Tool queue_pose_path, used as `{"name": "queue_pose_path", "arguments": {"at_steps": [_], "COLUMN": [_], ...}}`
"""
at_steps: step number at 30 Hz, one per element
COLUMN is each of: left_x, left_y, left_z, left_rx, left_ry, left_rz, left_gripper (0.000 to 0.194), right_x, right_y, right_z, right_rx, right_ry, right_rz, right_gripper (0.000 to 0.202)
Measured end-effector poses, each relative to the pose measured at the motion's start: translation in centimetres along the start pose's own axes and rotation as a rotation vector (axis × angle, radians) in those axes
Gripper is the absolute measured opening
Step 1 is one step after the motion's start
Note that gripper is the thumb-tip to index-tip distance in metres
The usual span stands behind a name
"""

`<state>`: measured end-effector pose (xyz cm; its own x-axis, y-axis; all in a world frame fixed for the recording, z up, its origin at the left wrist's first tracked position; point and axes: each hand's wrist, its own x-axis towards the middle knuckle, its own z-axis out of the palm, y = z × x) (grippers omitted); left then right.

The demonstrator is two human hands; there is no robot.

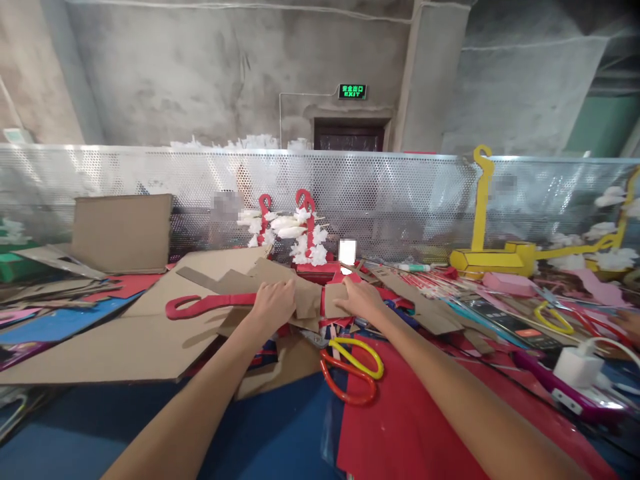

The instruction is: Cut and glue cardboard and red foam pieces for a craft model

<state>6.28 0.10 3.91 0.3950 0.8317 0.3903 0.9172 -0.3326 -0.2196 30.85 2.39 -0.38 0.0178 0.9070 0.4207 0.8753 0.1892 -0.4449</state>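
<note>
A red hook-ended strip stretches left from my left hand, whose fingers are curled around its straight end. My right hand bends its fingers over a small brown cardboard piece with a red edge, just right of the left hand. Whether the strip joins that piece is hidden between the hands. Cardboard offcuts lie around both hands. Nearer me, scissors with one yellow and one red handle loop rest partly on a red sheet; their blades are mostly covered.
A large cardboard sheet covers the left side. Behind stand red hooks with white flowers before a perforated metal screen. At right are a yellow hooked model, a phone, a purple power strip and part of another person's hand.
</note>
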Motion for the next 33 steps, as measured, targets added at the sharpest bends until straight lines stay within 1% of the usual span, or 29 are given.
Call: {"name": "queue_pose_path", "arguments": {"at_steps": [3,6,9,12,13,15,19,22,26,28,30,31,33], "left_x": [0.0,0.0,0.2,0.3,0.4,0.5,0.9,1.0,0.8,0.8,0.9,0.9,1.0], "left_y": [0.1,0.0,-0.3,-0.8,-1.0,-1.3,-1.8,-1.8,-1.6,-1.4,-1.1,-0.9,-0.2], "left_z": [0.0,0.1,0.4,0.9,1.1,1.5,2.2,2.4,2.2,1.9,1.4,1.1,0.6], "left_rx": [-0.006,-0.013,-0.016,-0.014,-0.012,-0.012,-0.039,-0.056,-0.062,-0.079,-0.162,-0.254,-0.562], "left_ry": [-0.012,-0.017,-0.001,0.028,0.040,0.062,0.088,0.094,0.096,0.130,0.195,0.220,0.225], "left_rz": [-0.006,-0.008,-0.003,0.007,0.012,0.018,0.016,0.024,0.034,0.044,0.053,0.058,0.072], "left_gripper": [0.029,0.028,0.028,0.031,0.031,0.030,0.033,0.035,0.037,0.037,0.034,0.032,0.030], "right_x": [0.4,1.4,2.3,2.3,2.1,1.7,1.1,1.1,0.7,0.2,-0.3,-0.5,-1.0], "right_y": [-0.3,0.0,0.7,1.0,1.0,0.9,0.6,0.5,0.1,-0.3,-0.7,-0.8,-1.0], "right_z": [0.8,0.3,-0.9,-2.2,-2.6,-3.1,-3.6,-3.7,-4.0,-4.2,-4.6,-4.9,-5.3], "right_rx": [0.086,0.248,0.475,0.695,0.755,0.850,0.959,0.995,1.028,1.073,1.136,1.164,1.199], "right_ry": [0.015,0.060,0.092,0.089,0.089,0.091,0.078,0.064,0.034,0.015,-0.022,-0.040,-0.070], "right_rz": [0.007,0.025,0.022,-0.026,-0.039,-0.049,-0.042,-0.035,-0.037,-0.054,-0.098,-0.120,-0.151], "right_gripper": [0.055,0.057,0.043,0.025,0.023,0.025,0.035,0.034,0.034,0.035,0.031,0.027,0.019]}}
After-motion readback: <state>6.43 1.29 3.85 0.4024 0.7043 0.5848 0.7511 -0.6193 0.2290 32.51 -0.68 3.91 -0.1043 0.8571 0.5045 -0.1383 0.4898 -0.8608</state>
